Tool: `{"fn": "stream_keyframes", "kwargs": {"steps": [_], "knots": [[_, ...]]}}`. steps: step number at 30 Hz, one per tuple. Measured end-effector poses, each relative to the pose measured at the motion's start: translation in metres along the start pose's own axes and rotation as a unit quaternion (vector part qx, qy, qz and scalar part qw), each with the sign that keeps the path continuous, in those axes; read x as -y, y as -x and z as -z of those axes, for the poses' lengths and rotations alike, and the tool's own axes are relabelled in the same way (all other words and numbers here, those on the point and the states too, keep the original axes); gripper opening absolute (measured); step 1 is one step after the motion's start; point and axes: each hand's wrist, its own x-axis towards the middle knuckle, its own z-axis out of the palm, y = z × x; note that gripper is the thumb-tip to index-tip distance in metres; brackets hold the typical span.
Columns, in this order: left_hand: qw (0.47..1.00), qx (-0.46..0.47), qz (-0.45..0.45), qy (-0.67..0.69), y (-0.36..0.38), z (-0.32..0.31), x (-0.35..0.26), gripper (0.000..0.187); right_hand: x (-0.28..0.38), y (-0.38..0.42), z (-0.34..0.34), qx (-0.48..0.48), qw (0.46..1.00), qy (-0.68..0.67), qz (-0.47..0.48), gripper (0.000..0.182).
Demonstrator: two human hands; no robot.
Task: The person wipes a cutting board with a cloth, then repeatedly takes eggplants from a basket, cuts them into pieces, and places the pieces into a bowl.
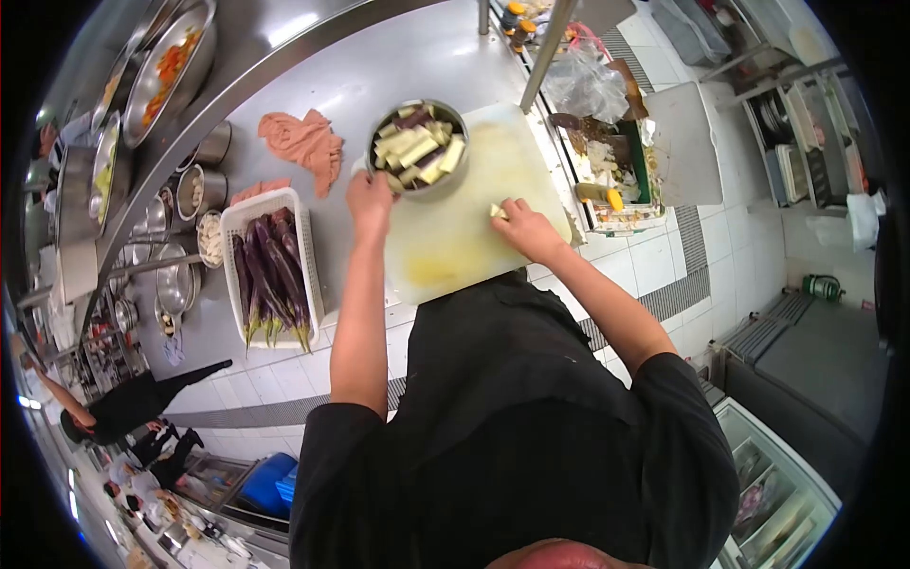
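A metal bowl [458, 183] full of cut eggplant pieces [415, 145] rests at the upper left corner of the pale cutting board [455, 232]. My left hand [370, 197] is closed on the bowl's near left rim. Over the right part of the board, my right hand [527, 230] pinches a small pale piece of eggplant [497, 211]. Left of the board, a white plastic basket [309, 248] holds several long whole purple eggplants [269, 266] with green stems.
A crumpled pink cloth [305, 147] lies on the steel counter [355, 71]. Right of the board stands a bin of food scraps [616, 171], with a yellow-handled tool [599, 196] at its near edge. Metal bowls [172, 71] fill a shelf at left. Other people [118, 403] stand farther off at lower left.
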Motion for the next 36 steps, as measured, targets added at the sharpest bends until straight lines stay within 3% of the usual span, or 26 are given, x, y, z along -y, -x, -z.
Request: {"fn": "stream_keyframes", "kwargs": {"steps": [1, 3, 4, 5, 6, 7, 8, 10, 11, 12, 13, 14, 15, 16, 18, 19, 23, 28, 31, 36], "knots": [[1.0, -0.009, 0.003, 0.002, 0.015, 0.007, 0.015, 0.022, -0.002, 0.003, -0.001, -0.023, 0.999, -0.019, -0.024, 0.025], [0.987, -0.008, -0.038, -0.156, 0.039, 0.016, 0.039, 0.025, -0.006, 0.005, -0.003, -0.071, 0.994, -0.05, -0.064, 0.025], [0.988, -0.016, -0.035, -0.152, 0.05, 0.02, 0.045, 0.025, -0.01, 0.008, -0.005, -0.068, 0.995, -0.048, -0.056, 0.025], [0.991, -0.001, -0.057, -0.118, 0.059, 0.025, 0.049, 0.025, -0.013, 0.01, -0.006, -0.127, 0.978, -0.127, -0.105, 0.025], [0.993, 0.012, -0.08, -0.083, 0.064, 0.028, 0.05, 0.026, -0.012, 0.007, 0.0, -0.183, 0.949, -0.205, -0.152, 0.025], [0.998, 0.036, -0.031, -0.037, 0.068, 0.031, 0.051, 0.028, -0.01, 0.005, 0.007, -0.224, 0.9, -0.308, -0.213, 0.025], [0.999, 0.024, -0.027, -0.03, 0.075, 0.032, 0.054, 0.028, -0.01, 0.002, 0.012, -0.273, 0.876, -0.33, -0.221, 0.025], [0.955, -0.072, -0.253, -0.139, 0.096, 0.029, 0.036, 0.053, -0.002, -0.013, 0.037, -0.307, 0.861, -0.332, -0.231, 0.025], [0.926, -0.022, -0.319, -0.202, 0.102, 0.03, 0.023, 0.073, 0.007, -0.027, 0.045, -0.329, 0.819, -0.422, -0.204, 0.028], [0.885, 0.029, -0.384, -0.262, 0.103, 0.027, 0.008, 0.093, 0.016, -0.046, 0.051, -0.35, 0.831, -0.402, -0.156, 0.03], [0.885, 0.026, -0.385, -0.259, 0.103, 0.018, 0.0, 0.093, 0.026, -0.062, 0.058, -0.37, 0.841, -0.38, -0.109, 0.033], [0.854, 0.05, -0.394, -0.337, 0.102, 0.007, -0.008, 0.106, 0.036, -0.075, 0.067, -0.328, 0.878, -0.339, -0.084, 0.037], [0.815, 0.073, -0.399, -0.413, 0.101, -0.001, -0.012, 0.12, 0.044, -0.084, 0.073, -0.287, 0.943, -0.158, -0.061, 0.043], [0.816, 0.066, -0.4, -0.411, 0.1, -0.003, -0.013, 0.12, 0.047, -0.091, 0.071, -0.288, 0.943, -0.155, -0.055, 0.043], [0.824, 0.082, -0.303, -0.472, 0.093, -0.001, -0.019, 0.135, 0.053, -0.107, 0.068, -0.274, 0.958, -0.073, -0.035, 0.051], [0.826, 0.086, -0.31, -0.463, 0.09, 0.0, -0.02, 0.14, 0.053, -0.108, 0.071, -0.237, 0.967, -0.084, -0.032, 0.056], [0.818, 0.129, -0.327, -0.456, 0.08, 0.001, -0.018, 0.146, 0.06, -0.121, 0.067, -0.12, 0.99, -0.037, -0.058, 0.062], [0.801, 0.142, -0.302, -0.497, 0.079, 0.009, -0.015, 0.144, 0.066, -0.125, 0.057, -0.155, 0.986, -0.044, -0.04, 0.065], [0.824, 0.139, -0.292, -0.465, 0.081, 0.007, -0.008, 0.134, 0.07, -0.122, 0.061, -0.164, 0.983, -0.086, -0.015, 0.061], [0.852, 0.109, -0.343, -0.38, 0.078, 0.009, 0.009, 0.14, 0.064, -0.124, 0.074, -0.169, 0.98, -0.105, 0.022, 0.056]]}}
